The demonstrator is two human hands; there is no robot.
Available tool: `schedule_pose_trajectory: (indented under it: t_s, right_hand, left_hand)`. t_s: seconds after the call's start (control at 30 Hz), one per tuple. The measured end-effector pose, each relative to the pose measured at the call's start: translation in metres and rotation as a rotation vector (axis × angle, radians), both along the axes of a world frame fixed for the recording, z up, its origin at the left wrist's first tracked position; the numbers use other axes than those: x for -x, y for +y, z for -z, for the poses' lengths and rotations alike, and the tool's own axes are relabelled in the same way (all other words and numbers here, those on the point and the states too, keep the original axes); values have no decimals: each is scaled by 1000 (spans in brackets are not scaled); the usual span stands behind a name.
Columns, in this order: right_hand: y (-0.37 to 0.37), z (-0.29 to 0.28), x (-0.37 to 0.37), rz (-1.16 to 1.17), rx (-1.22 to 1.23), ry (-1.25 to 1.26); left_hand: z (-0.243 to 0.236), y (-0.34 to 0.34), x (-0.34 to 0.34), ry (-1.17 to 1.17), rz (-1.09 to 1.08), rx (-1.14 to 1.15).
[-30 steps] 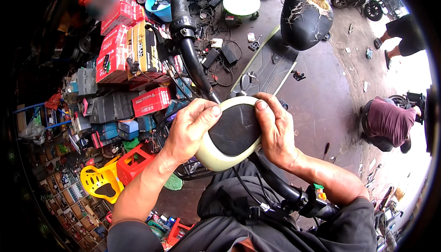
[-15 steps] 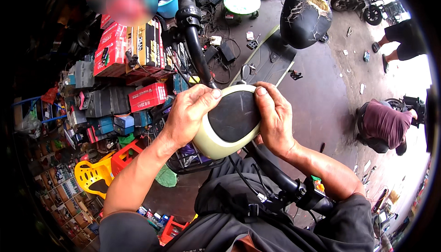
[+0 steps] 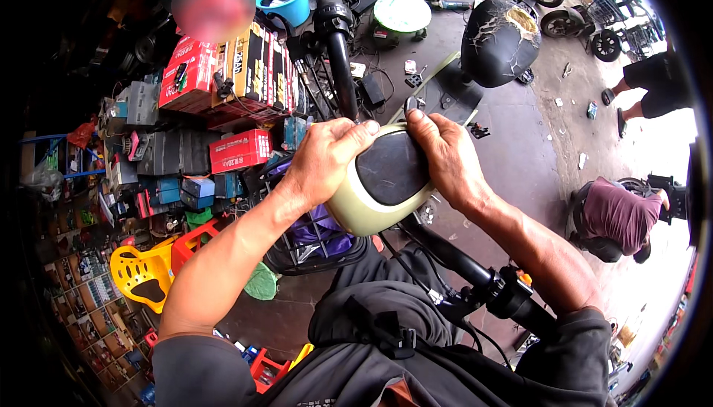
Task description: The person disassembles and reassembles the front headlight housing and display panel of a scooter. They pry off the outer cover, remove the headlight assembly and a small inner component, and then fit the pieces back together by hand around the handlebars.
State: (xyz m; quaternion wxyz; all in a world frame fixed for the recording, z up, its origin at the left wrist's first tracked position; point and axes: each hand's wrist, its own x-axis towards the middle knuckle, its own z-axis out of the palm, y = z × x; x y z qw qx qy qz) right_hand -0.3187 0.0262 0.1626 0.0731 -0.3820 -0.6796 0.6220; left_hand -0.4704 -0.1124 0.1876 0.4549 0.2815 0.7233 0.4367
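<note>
Both my hands grip a rounded, pale green scooter headstock cover (image 3: 369,216) with a dark, scuffed oval panel, which looks like a display. My left hand (image 3: 330,156) is closed on its left side, thumb on the upper edge. My right hand (image 3: 451,156) is closed on the right side, its thumb at the panel's top corner. The fingers of both hands are partly hidden beneath the cover. A black handlebar (image 3: 341,73) runs past it, its far grip pointing away and its near grip (image 3: 529,309) beside my right forearm. What lies under the cover is hidden.
A scooter seat (image 3: 496,43) with torn upholstery stands ahead, near a round white-topped stool (image 3: 402,12). Stacked battery boxes (image 3: 247,73) and a black basket (image 3: 316,240) are on the left. A yellow chair (image 3: 142,277) stands nearer. Another person (image 3: 613,217) crouches at right.
The cover and both hands have moved slightly away from my body and to the right. The handlebar's far grip has shifted right in view. Both hands keep their hold.
</note>
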Motion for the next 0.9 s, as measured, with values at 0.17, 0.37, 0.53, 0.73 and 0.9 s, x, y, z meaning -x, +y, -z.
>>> schedule_pose_trajectory:
  t_s: [0.17, 0.37, 0.53, 0.73, 0.9]
  right_hand:
    - [-5, 1, 3, 38, 55, 89]
    - [3, 1, -2, -40, 13, 112]
    - [2, 12, 1, -34, -61, 122]
    - [0, 7, 4, -14, -19, 181]
    - [-2, -8, -1, -48, 69, 151]
  left_hand:
    - [-3, -1, 3, -5, -90, 7]
    - [-8, -4, -8, 91, -189, -82]
    - [-10, -10, -17, -98, -189, -59]
    - [-5, -7, -9, 118, -261, -123]
    - [1, -18, -18, 597, -495, -407]
